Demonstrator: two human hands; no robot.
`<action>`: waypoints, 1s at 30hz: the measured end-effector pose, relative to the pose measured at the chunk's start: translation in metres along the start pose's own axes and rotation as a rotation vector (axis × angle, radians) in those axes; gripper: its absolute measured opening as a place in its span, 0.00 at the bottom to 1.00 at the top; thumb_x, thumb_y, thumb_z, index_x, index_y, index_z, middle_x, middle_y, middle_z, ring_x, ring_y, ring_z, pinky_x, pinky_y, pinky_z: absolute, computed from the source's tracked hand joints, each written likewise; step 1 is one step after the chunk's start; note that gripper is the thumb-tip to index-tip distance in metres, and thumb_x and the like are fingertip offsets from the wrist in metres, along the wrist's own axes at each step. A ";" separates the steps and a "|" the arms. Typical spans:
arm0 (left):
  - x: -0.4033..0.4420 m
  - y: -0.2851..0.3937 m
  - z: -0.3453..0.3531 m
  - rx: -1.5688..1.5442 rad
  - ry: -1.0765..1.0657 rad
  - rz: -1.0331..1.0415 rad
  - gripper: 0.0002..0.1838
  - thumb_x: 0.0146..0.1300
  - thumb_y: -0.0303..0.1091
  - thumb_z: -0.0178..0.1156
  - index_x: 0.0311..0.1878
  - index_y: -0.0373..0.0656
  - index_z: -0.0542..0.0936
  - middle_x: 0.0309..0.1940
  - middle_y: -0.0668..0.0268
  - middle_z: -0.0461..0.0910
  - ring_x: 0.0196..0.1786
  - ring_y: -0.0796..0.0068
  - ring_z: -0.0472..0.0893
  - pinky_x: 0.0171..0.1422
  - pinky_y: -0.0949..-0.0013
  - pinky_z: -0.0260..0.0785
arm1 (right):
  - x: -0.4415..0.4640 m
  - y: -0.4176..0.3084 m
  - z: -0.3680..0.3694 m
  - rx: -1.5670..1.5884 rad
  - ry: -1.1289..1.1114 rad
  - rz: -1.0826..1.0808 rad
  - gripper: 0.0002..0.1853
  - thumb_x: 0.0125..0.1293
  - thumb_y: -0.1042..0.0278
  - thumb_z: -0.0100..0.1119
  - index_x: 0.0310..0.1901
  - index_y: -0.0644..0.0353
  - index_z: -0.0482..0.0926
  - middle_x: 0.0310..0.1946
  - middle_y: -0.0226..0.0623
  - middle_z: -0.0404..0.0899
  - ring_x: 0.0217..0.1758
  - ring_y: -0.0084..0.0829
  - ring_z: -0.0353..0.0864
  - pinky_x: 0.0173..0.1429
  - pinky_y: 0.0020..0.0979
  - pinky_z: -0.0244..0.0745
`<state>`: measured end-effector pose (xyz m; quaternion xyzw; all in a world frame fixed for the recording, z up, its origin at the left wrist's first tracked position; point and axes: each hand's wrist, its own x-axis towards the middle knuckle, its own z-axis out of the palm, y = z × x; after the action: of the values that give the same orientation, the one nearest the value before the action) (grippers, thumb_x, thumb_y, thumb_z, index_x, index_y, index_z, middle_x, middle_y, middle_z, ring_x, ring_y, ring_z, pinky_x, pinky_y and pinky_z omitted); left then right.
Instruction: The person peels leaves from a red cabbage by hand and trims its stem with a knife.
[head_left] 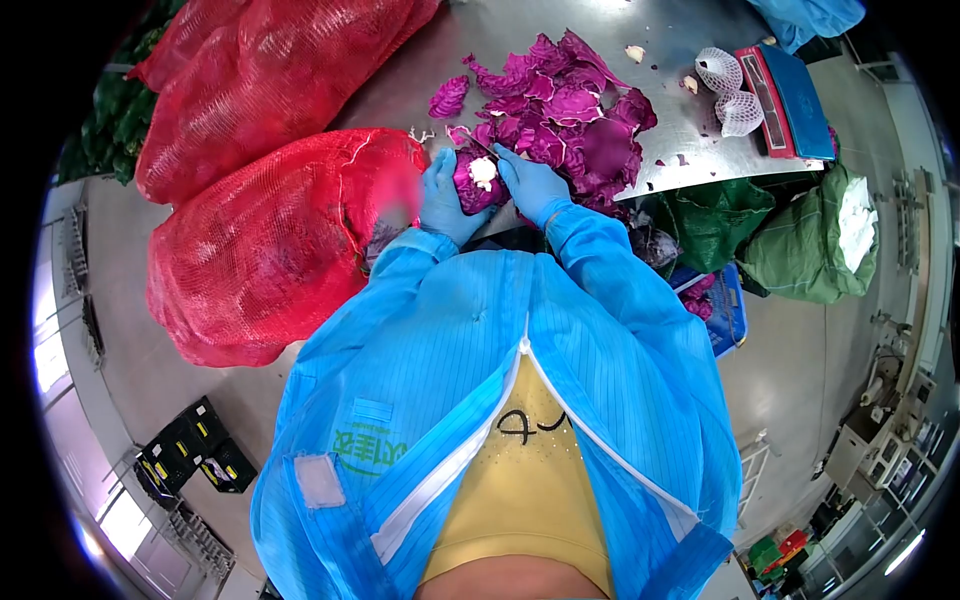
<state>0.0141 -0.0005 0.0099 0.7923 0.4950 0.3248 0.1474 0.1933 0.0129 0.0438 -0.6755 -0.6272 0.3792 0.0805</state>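
A purple cabbage [474, 187] with its pale cut stem end facing up is held at the table's near edge. My left hand [445, 200], in a blue glove, wraps round its left and lower side. On its right is my right hand [533, 186], also gloved, closed round a small knife whose dark, thin blade [482, 146] points up and left over the cabbage. The knife's handle is hidden in the fingers. Loose purple leaves [570, 110] lie in a pile just beyond my hands.
Red mesh sacks [260, 240] bulge at the left. On the metal table [690, 25] are white foam nets [738, 112] and a red and blue box [790, 100]. Green sacks [715, 220] and a blue crate [730, 310] with purple leaves stand below the right edge.
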 end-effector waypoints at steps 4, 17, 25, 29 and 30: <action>0.003 0.007 -0.002 0.068 -0.063 -0.092 0.57 0.36 0.43 0.76 0.67 0.34 0.53 0.62 0.45 0.60 0.64 0.45 0.61 0.69 0.51 0.52 | -0.004 -0.007 -0.009 -0.046 0.031 -0.004 0.25 0.70 0.43 0.30 0.66 0.33 0.62 0.46 0.49 0.79 0.48 0.49 0.79 0.53 0.48 0.72; -0.014 -0.007 0.000 -0.074 0.031 -0.067 0.59 0.34 0.44 0.78 0.66 0.31 0.53 0.63 0.42 0.57 0.63 0.43 0.61 0.69 0.52 0.54 | 0.013 0.013 -0.005 -0.001 0.171 0.044 0.23 0.67 0.40 0.39 0.61 0.33 0.69 0.44 0.45 0.80 0.47 0.49 0.79 0.52 0.47 0.73; -0.028 -0.018 0.002 -0.404 0.126 -0.134 0.60 0.34 0.39 0.80 0.68 0.39 0.51 0.59 0.52 0.60 0.65 0.55 0.63 0.69 0.59 0.58 | 0.032 0.020 0.020 0.393 0.327 0.097 0.20 0.58 0.48 0.59 0.45 0.54 0.77 0.39 0.47 0.80 0.43 0.50 0.79 0.46 0.46 0.74; -0.032 -0.031 -0.003 -0.356 0.100 -0.259 0.61 0.34 0.35 0.80 0.68 0.39 0.48 0.60 0.53 0.60 0.62 0.59 0.66 0.67 0.62 0.62 | 0.038 0.034 0.044 0.430 0.442 0.178 0.18 0.57 0.51 0.61 0.38 0.59 0.77 0.35 0.47 0.80 0.40 0.50 0.79 0.42 0.45 0.73; -0.029 -0.021 -0.009 -0.445 0.089 -0.302 0.60 0.34 0.36 0.80 0.68 0.39 0.50 0.60 0.53 0.60 0.62 0.59 0.67 0.66 0.63 0.63 | 0.030 0.025 0.035 0.436 0.430 0.191 0.18 0.56 0.51 0.62 0.36 0.60 0.77 0.34 0.48 0.80 0.39 0.51 0.79 0.42 0.45 0.72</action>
<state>-0.0151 -0.0168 -0.0055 0.6426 0.5300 0.4345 0.3427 0.1896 0.0223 -0.0078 -0.7629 -0.4335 0.3592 0.3179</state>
